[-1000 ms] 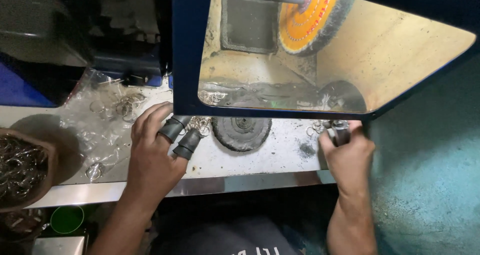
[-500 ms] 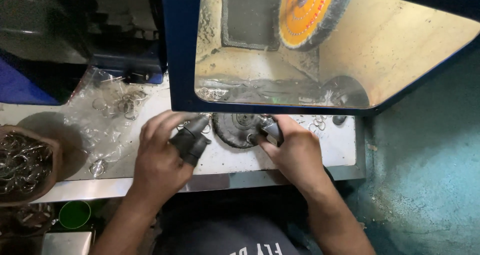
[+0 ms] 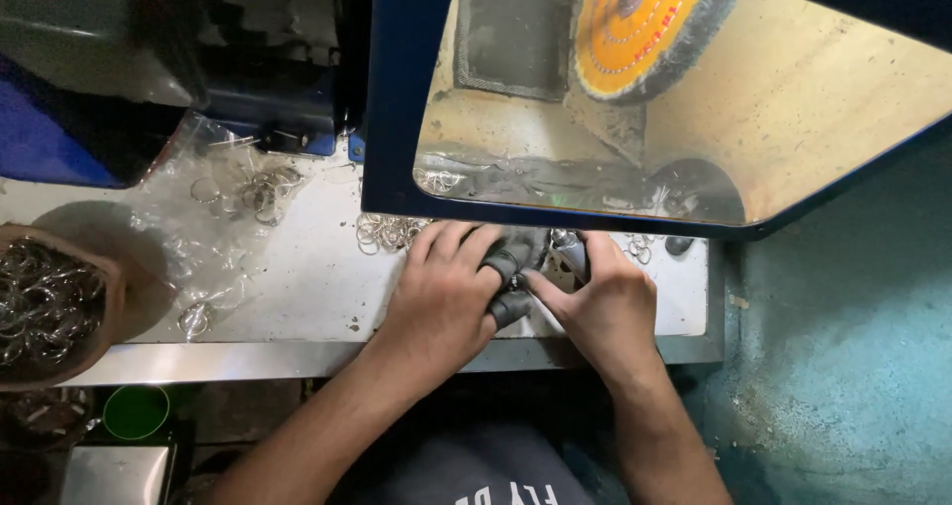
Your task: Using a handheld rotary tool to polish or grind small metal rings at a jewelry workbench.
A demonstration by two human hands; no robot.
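My left hand [image 3: 441, 297] rests on the white bench top [image 3: 297, 287], with black rubber guards [image 3: 508, 265] on its thumb and forefinger. My right hand [image 3: 605, 307] is pressed against it, thumb touching the guarded fingertips. A small shiny metal piece [image 3: 569, 250] shows at my right forefinger, pinched there. Whether the left fingers also grip it is hidden. Directly above the hands, an orange buffing wheel [image 3: 635, 24] sits inside a blue-framed hood [image 3: 392, 98].
Loose metal rings [image 3: 382, 232] lie left of my hands, and more [image 3: 248, 192] lie on a clear plastic sheet. A brown bowl of rings [image 3: 45, 307] stands at the far left. A green cup [image 3: 134, 411] sits below the bench edge. A teal wall [image 3: 843, 346] is on the right.
My right hand came in from the bench's right end with the metal piece and now meets my left hand. The left hand shifted right, and both cover the dark round disc.
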